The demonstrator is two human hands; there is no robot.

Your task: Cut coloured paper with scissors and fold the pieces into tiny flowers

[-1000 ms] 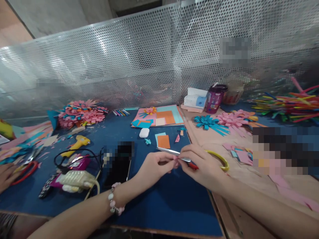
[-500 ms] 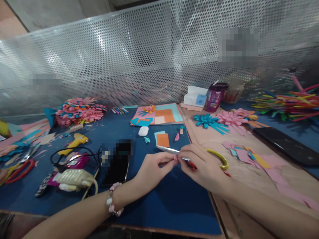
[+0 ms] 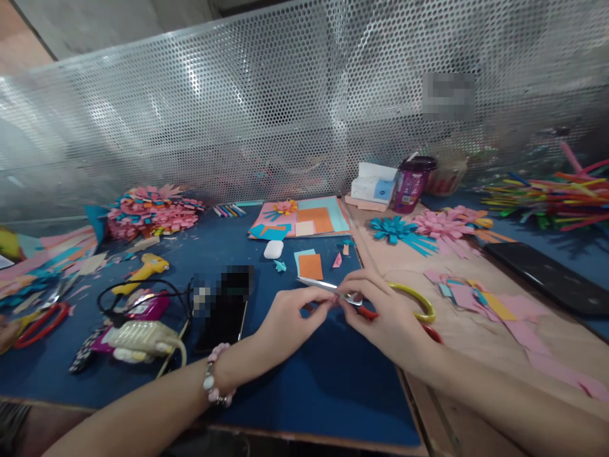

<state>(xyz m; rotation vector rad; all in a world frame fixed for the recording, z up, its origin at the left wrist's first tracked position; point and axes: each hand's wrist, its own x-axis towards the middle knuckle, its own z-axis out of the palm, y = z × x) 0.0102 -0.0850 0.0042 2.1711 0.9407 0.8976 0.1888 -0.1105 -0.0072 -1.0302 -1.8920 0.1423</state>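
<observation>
Over the blue tabletop [image 3: 318, 393], my left hand [image 3: 292, 317] and my right hand [image 3: 380, 311] meet fingertip to fingertip. Both are closed in a pinch on a tiny folded pink piece of paper, mostly hidden by the fingers. Scissors [image 3: 412, 298] with yellow and red handles lie just beyond and partly under my right hand, their blades pointing left. A little farther off are an orange paper square [image 3: 310, 266], a small folded pink paper [image 3: 337, 260] and a small folded blue paper [image 3: 280, 267].
Left of my hands lie a black phone [image 3: 226, 311], a yellow glue gun [image 3: 143, 271] and tangled cables. Stacked coloured paper [image 3: 333, 219], a purple cup [image 3: 413, 184] and paper flowers [image 3: 442, 228] sit farther back. Behind everything rises a perforated metal screen [image 3: 285, 95].
Both hands stay together at the same spot. The fingers of my right hand have shifted slightly left and curl closer round the pink paper, which shows less now.
</observation>
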